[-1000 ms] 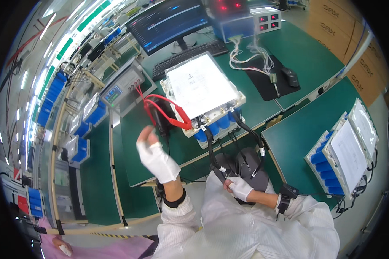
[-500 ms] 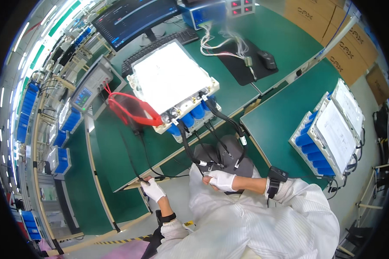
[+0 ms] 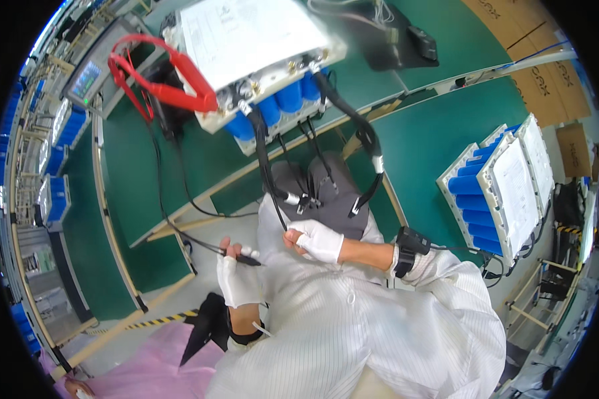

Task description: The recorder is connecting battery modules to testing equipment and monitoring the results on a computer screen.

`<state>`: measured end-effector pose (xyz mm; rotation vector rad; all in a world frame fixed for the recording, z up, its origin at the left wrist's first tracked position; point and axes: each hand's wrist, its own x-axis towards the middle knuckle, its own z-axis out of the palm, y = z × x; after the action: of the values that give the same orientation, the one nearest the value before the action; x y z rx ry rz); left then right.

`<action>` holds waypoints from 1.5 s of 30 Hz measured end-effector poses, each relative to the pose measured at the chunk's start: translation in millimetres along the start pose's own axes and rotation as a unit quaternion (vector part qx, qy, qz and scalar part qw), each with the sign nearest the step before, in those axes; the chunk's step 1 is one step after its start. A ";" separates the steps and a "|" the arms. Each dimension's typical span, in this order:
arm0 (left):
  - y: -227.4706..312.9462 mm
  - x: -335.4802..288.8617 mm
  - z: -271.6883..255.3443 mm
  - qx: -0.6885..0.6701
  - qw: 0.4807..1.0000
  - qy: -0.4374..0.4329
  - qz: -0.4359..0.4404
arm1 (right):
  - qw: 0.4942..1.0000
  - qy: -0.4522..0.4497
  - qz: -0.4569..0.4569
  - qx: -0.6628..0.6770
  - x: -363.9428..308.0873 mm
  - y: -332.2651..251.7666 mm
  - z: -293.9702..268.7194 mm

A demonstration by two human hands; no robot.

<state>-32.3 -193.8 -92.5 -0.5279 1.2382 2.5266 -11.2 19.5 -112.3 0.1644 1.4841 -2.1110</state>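
In my left hand [image 3: 238, 278], in a white fingerless glove, is a black test lead [image 3: 247, 259] with a thick dark end, pinched between the fingers. My right hand [image 3: 319, 241], gloved alike, is closed on a thin black cable [image 3: 277, 209] above my lap. That cable hangs from a battery pack [image 3: 289, 98] with blue cells and a white sheet [image 3: 246, 33] on top. Other black leads [image 3: 366, 136] from the pack dangle over my grey-clad knees. A red clip [image 3: 186, 98] grips the pack's near left corner.
On the left stands a bench instrument [image 3: 86, 83] with a lit screen. More battery packs [image 3: 479, 193] sit on the green table [image 3: 432, 139] at right. A mouse [image 3: 422, 43] lies at the back. Cardboard boxes [image 3: 546, 86] are stacked beyond. Pink clothing of another person [image 3: 153, 362] shows lower left.
My left hand has risen and turned, bringing the black test lead's end toward my right hand. The view has shifted, so the pack appears higher and nearer. My right hand keeps its cable.
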 end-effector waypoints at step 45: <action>-7.7 7.5 38.0 -0.086 0.995 -0.002 -0.058 | 0.992 0.017 -0.108 0.056 -3.7 -6.5 -6.8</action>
<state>-43.6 -158.2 -79.6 -0.6156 0.9638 2.5461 -12.8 28.6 -108.0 0.0835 1.4597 -2.3763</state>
